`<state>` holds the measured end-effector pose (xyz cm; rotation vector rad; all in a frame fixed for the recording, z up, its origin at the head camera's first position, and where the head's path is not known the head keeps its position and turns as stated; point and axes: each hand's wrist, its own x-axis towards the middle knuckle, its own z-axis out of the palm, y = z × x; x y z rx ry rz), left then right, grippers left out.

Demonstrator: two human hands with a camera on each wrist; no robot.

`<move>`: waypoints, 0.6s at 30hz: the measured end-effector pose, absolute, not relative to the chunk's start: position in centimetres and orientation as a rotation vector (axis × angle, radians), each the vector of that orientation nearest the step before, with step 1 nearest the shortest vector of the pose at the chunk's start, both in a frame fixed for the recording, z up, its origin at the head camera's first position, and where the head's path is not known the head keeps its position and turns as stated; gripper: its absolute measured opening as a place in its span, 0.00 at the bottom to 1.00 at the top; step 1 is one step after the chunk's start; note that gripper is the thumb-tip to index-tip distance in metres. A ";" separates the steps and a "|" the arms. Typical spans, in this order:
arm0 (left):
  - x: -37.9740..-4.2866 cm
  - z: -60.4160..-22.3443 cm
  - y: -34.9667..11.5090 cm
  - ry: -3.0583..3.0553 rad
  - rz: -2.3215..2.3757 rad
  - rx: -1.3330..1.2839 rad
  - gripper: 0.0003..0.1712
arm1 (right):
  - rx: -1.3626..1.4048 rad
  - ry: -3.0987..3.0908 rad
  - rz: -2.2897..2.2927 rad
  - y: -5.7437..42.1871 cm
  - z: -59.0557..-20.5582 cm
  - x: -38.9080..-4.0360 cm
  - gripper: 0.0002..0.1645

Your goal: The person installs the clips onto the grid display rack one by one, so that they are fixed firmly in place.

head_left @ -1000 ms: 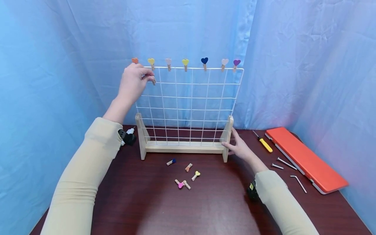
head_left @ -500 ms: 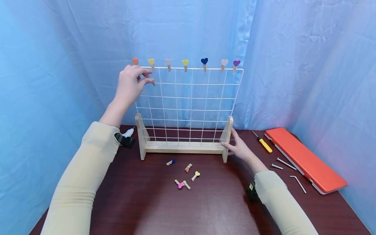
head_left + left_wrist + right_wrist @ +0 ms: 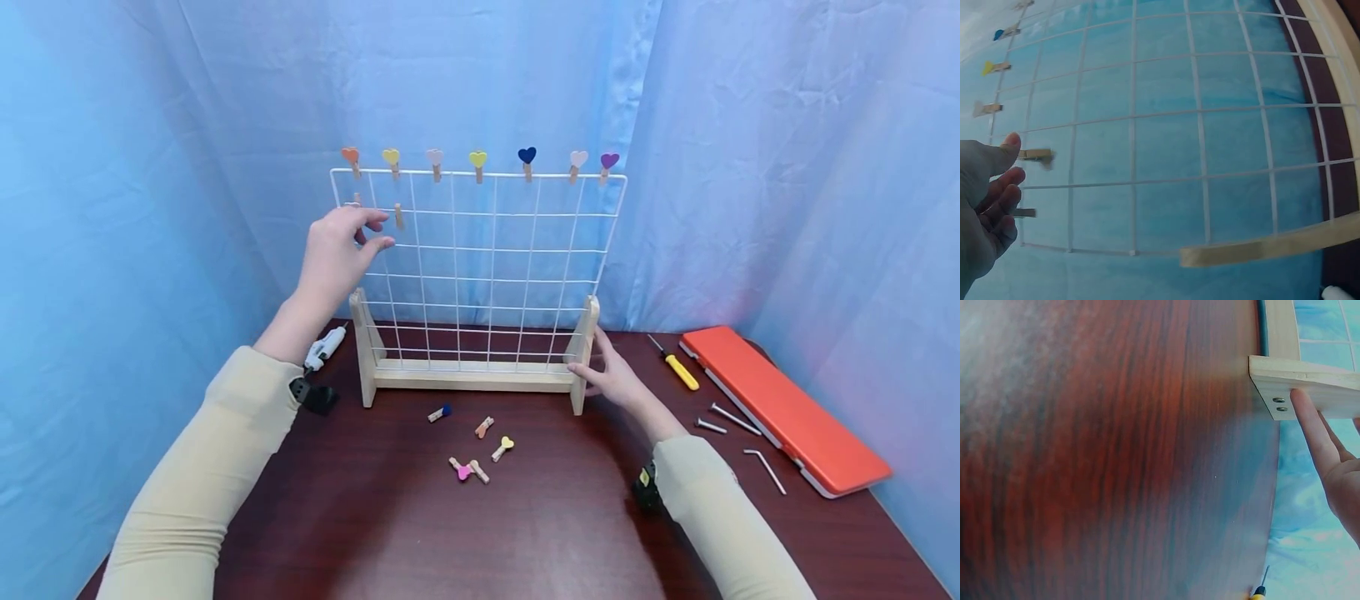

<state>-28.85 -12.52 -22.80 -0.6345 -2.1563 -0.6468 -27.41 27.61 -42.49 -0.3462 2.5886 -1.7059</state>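
A white wire grid [image 3: 491,214] stands upright in a pale wooden stand [image 3: 472,381]. Heart-topped mini clothespins, among them a navy one [image 3: 527,157], line its top wire. A mini clothespin [image 3: 399,217] sits on the second wire down, and another [image 3: 357,199] is partly hidden behind the left hand. The left hand [image 3: 339,247] is just beside the first of these, thumb and fingers apart; in the left wrist view its thumb tip overlaps that clothespin [image 3: 1036,155]. The right hand [image 3: 617,379] touches the stand's right foot, an extended finger [image 3: 1313,428] against its outer face near two screws.
Several loose clothespins, including a yellow one [image 3: 503,448] and a pink one [image 3: 462,472], lie before the stand. To the right are a yellow-handled screwdriver [image 3: 681,372], bolts [image 3: 735,418], a hex key [image 3: 767,472] and a red case [image 3: 783,408]. A white tool [image 3: 325,347] lies left.
The left hand has let go of the clothespin on the second wire and moved down a little, its fingers parting. That clothespin stays on the wire. The right hand keeps its place.
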 end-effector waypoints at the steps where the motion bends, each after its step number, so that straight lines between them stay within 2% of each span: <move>1: -29.1 -23.2 -12.4 -2.158 -0.667 -0.617 0.19 | -0.347 2.593 -1.703 27.7 -42.8 -27.6 0.49; 8: -30.4 -25.3 -11.4 -2.046 -0.939 -0.483 0.20 | -0.361 2.631 -1.694 28.2 -44.0 -28.4 0.48; 18: -31.5 -25.9 -9.1 -1.969 -1.241 -0.413 0.24 | -0.351 2.605 -1.696 27.9 -43.0 -27.8 0.49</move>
